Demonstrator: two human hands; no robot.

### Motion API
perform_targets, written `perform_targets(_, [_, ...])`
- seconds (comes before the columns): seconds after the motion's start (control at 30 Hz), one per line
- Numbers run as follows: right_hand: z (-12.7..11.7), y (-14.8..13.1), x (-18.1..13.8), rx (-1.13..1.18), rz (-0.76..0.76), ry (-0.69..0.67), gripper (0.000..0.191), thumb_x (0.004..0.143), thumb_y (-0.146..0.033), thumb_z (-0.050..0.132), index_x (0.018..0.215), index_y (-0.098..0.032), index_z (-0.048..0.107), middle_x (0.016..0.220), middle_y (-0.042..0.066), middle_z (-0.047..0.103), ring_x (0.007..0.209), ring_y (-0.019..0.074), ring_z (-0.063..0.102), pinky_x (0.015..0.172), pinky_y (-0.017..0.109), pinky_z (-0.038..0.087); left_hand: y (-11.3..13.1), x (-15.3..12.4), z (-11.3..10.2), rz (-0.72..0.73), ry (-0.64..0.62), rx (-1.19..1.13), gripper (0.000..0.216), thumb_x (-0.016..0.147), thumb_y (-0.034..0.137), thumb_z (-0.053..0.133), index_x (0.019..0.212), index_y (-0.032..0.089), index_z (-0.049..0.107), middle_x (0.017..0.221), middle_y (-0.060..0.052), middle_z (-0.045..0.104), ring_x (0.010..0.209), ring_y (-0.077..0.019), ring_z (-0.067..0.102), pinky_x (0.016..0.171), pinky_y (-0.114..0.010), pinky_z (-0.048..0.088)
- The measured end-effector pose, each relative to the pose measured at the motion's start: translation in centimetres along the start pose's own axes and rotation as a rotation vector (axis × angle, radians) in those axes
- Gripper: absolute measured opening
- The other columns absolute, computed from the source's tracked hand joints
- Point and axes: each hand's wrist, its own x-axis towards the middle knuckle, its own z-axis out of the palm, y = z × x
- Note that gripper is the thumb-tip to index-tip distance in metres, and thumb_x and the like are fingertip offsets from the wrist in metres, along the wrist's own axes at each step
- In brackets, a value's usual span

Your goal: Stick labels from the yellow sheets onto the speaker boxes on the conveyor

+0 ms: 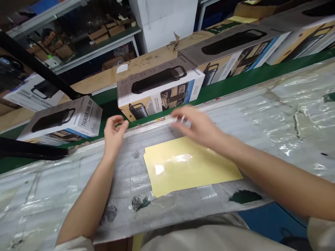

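Note:
A glossy pale yellow sheet [183, 165] lies flat on the taped, plastic-covered worktop [261, 115] in front of me. My left hand [113, 134] hovers just left of the sheet's far corner, fingers loosely curled and apart, nothing in it. My right hand [195, 123] is over the sheet's far edge, blurred by motion, with something small and clear or white at its fingertips that I cannot make out. Just beyond both hands a boxed speaker [159, 89] rests on the green conveyor belt [235, 83].
More speaker boxes stand on the belt: one at the left [62, 120], others at the right [235, 48]. A brown cardboard strip [141, 64] runs behind them. A black bar [31, 150] lies at the left. Shelving with cartons is at the far left.

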Motion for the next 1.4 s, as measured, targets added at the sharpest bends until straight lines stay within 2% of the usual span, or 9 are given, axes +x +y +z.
perform_targets(0.07, [2.5, -4.1, -2.2, 0.042, -0.151, -0.264, 0.01, 0.1, -0.018, 0.06, 0.098, -0.019, 0.07, 0.095, 0.008, 0.069, 0.092, 0.0235, 0.066, 0.085, 0.038, 0.056, 0.0, -2.9, 0.4, 0.114, -0.323, 0.081, 0.036, 0.086, 0.051, 0.077, 0.107, 0.023, 0.071, 0.113, -0.009, 0.071, 0.108, -0.0247, 0.068, 0.1, -0.041, 0.055])
perform_targets(0.13, [5.1, -6.6, -3.9, 0.015, -0.18, -0.399, 0.012, 0.098, -0.014, 0.062, 0.093, -0.018, 0.071, 0.089, 0.007, 0.067, 0.088, 0.0225, 0.066, 0.081, 0.035, 0.055, 0.1, -5.1, 1.1, 0.198, -0.603, 0.181, 0.03, 0.091, 0.049, 0.073, 0.108, 0.024, 0.075, 0.118, -0.009, 0.07, 0.114, -0.0269, 0.066, 0.105, -0.045, 0.051])
perform_targets(0.2, [7.0, -7.4, -5.0, -0.027, -0.162, -0.446, 0.011, 0.095, -0.011, 0.064, 0.093, -0.018, 0.072, 0.087, 0.006, 0.067, 0.087, 0.0229, 0.066, 0.078, 0.034, 0.055, 0.1, -6.2, 1.7, 0.251, -0.713, 0.294, 0.026, 0.094, 0.044, 0.071, 0.112, 0.026, 0.078, 0.127, -0.01, 0.067, 0.124, -0.0291, 0.061, 0.112, -0.048, 0.045])
perform_targets(0.47, [7.9, -6.9, -5.3, -0.049, -0.123, -0.486, 0.021, 0.095, -0.004, 0.056, 0.085, -0.019, 0.068, 0.085, 0.005, 0.067, 0.08, 0.0219, 0.064, 0.072, 0.034, 0.053, 0.0, -6.8, 1.9, 0.243, -0.76, 0.341, 0.021, 0.096, 0.032, 0.069, 0.115, 0.03, 0.079, 0.136, -0.006, 0.063, 0.134, -0.0292, 0.053, 0.12, -0.047, 0.033])
perform_targets(0.57, [7.8, -6.9, -5.4, 0.018, -0.087, -0.453, 0.017, 0.094, -0.007, 0.058, 0.096, -0.02, 0.07, 0.096, 0.008, 0.069, 0.089, 0.0243, 0.067, 0.077, 0.036, 0.056, 0.2, -6.9, 2.0, 0.231, -0.773, 0.337, 0.02, 0.098, 0.031, 0.067, 0.113, 0.031, 0.079, 0.137, -0.005, 0.063, 0.135, -0.029, 0.052, 0.12, -0.048, 0.031])
perform_targets(0.83, [7.0, -6.7, -5.6, 0.038, -0.177, -0.453, 0.024, 0.1, -0.013, 0.054, 0.089, -0.023, 0.072, 0.088, 0.007, 0.063, 0.082, 0.0237, 0.062, 0.07, 0.035, 0.054, 0.3, -7.2, 2.1, 0.263, -0.781, 0.335, 0.021, 0.1, 0.03, 0.062, 0.115, 0.03, 0.077, 0.14, -0.007, 0.063, 0.137, -0.0298, 0.051, 0.12, -0.049, 0.031])
perform_targets(1.0, [7.2, -6.6, -5.2, 0.074, -0.123, -0.485, 0.021, 0.092, -0.005, 0.062, 0.102, -0.021, 0.073, 0.095, 0.007, 0.065, 0.091, 0.0245, 0.064, 0.079, 0.035, 0.056, 0.7, -7.2, 2.0, 0.275, -0.823, 0.324, 0.025, 0.104, 0.027, 0.054, 0.12, 0.029, 0.073, 0.14, -0.007, 0.064, 0.135, -0.0275, 0.052, 0.118, -0.047, 0.032])
perform_targets(1.2, [7.8, -6.5, -4.7, 0.099, -0.063, -0.527, 0.02, 0.088, 0.0, 0.065, 0.085, -0.02, 0.07, 0.092, 0.004, 0.066, 0.093, 0.0234, 0.065, 0.08, 0.032, 0.054, 1.0, -6.9, 1.7, 0.223, -0.843, 0.314, 0.02, 0.102, 0.026, 0.056, 0.114, 0.027, 0.072, 0.142, -0.007, 0.062, 0.137, -0.0279, 0.051, 0.118, -0.048, 0.033])
perform_targets(1.4, [7.4, -6.4, -5.4, 0.129, -0.077, -0.472, 0.018, 0.088, -0.005, 0.068, 0.093, -0.021, 0.074, 0.097, 0.006, 0.063, 0.091, 0.0226, 0.065, 0.077, 0.031, 0.055, 1.0, -7.2, 1.8, 0.231, -0.815, 0.312, 0.02, 0.103, 0.029, 0.057, 0.114, 0.028, 0.073, 0.14, -0.007, 0.064, 0.135, -0.0276, 0.053, 0.117, -0.047, 0.035])
